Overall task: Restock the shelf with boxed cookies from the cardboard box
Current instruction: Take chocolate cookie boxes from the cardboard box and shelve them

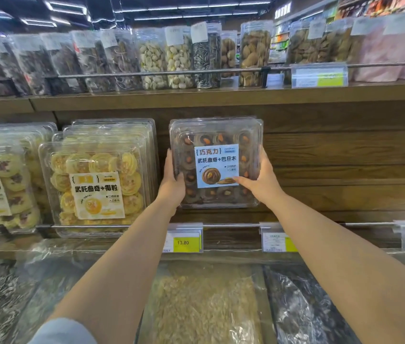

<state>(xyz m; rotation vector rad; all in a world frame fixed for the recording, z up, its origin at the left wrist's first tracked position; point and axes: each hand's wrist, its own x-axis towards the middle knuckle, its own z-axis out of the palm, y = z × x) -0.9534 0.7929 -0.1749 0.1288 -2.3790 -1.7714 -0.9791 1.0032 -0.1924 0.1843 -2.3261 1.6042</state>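
Observation:
A clear plastic box of chocolate cookies (pixel 215 135) with a light blue label stands upright against the wooden back of the middle shelf (pixel 320 157). My left hand (pixel 171 180) grips its left edge, thumb on the front. My right hand (pixel 261 180) grips its right edge, thumb across the label's lower corner. The box's bottom edge is just above the shelf's front rail (pixel 231 225). The cardboard box is out of view.
To the left stand stacked boxes of yellow cookies (pixel 97 180) and berry cookies (pixel 0 184). Right of the held box the shelf shows bare wood. Price tags (pixel 184 240) hang on the rail. Jars of nuts (pixel 179 58) fill the upper shelf; bulk bins (pixel 209 306) lie below.

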